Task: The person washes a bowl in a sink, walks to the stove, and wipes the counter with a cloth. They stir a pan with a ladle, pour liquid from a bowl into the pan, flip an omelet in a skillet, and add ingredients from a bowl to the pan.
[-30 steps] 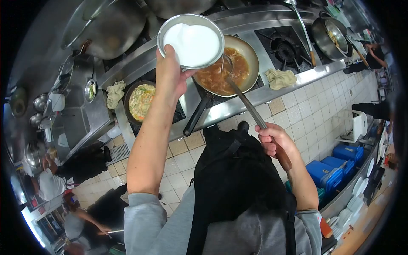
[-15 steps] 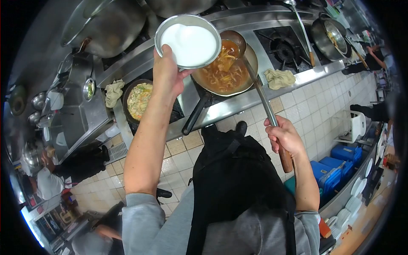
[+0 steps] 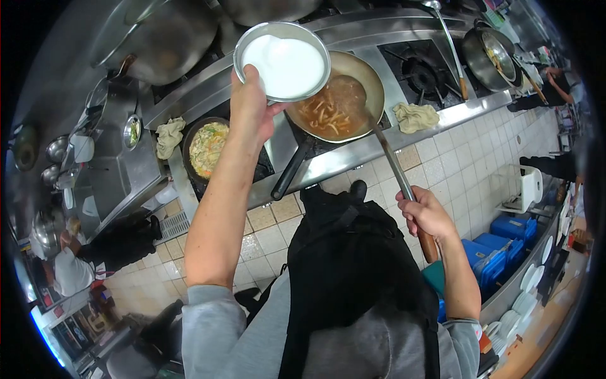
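My left hand [image 3: 251, 104] grips a round metal bowl [image 3: 323, 52] by its near rim, tilted over the stove. White liquid [image 3: 284, 66] fills much of it. Below and right of the bowl, a frying pan [image 3: 374, 79] with a black handle [image 3: 292, 172] holds brown sauce with pale strips [image 3: 328, 117]. My right hand [image 3: 424, 211] is closed around the wooden-ended handle of a ladle [image 3: 394, 161]. The ladle's head rests down in the sauce, partly covered by it. The bowl hides part of the pan's left side.
Left of the pan sits a second pan [image 3: 207, 148] with an egg-like mixture. Folded cloths [image 3: 415, 117] lie on the stove edge, beside a burner [image 3: 421, 74]. Large pots [image 3: 158, 47] stand at the back left. Blue bins [image 3: 486, 259] line the right. Other people are at both sides.
The ladle's head has gone from above the pan, full of strips and sauce, down into the sauce. My right hand has shifted slightly down and right. The bowl has barely moved.
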`<action>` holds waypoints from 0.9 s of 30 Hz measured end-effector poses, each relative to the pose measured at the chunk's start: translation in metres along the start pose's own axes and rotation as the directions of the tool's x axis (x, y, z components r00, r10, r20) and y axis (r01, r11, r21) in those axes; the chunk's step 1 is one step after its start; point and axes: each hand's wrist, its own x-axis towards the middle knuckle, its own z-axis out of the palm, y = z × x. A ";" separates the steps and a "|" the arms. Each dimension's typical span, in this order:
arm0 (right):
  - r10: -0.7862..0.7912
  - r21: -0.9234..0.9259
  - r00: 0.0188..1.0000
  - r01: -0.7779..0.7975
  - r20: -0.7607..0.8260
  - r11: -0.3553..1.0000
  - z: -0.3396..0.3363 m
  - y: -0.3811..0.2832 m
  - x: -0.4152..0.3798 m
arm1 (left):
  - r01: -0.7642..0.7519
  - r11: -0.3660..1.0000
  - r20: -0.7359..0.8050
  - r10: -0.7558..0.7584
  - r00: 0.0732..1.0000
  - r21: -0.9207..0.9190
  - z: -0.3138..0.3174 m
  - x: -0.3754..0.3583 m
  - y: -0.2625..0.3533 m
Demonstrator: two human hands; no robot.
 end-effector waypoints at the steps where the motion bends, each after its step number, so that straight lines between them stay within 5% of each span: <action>1: 0.001 0.001 1.000 -0.001 0.002 1.000 0.002 -0.003 -0.001 | -0.003 1.000 0.004 0.003 1.000 -0.003 -0.001 0.000 0.000; 9: 0.062 0.522 0.957 -0.209 0.284 0.827 0.020 -0.005 0.022 | 0.003 1.000 -0.003 -0.003 1.000 0.010 -0.001 0.002 -0.002; 13: 0.012 0.543 0.950 -0.190 0.313 0.818 0.026 -0.007 0.025 | -0.012 1.000 -0.002 0.012 1.000 0.019 0.000 0.000 -0.001; 21: -0.090 0.087 0.996 0.090 -0.002 0.992 0.007 -0.021 0.007 | -0.015 0.994 -0.019 0.017 1.000 0.110 0.010 0.004 0.001; 27: -0.122 -0.041 0.985 0.118 -0.118 0.992 -0.007 -0.018 0.003 | -0.045 0.984 0.001 0.046 0.999 0.172 0.028 0.000 0.002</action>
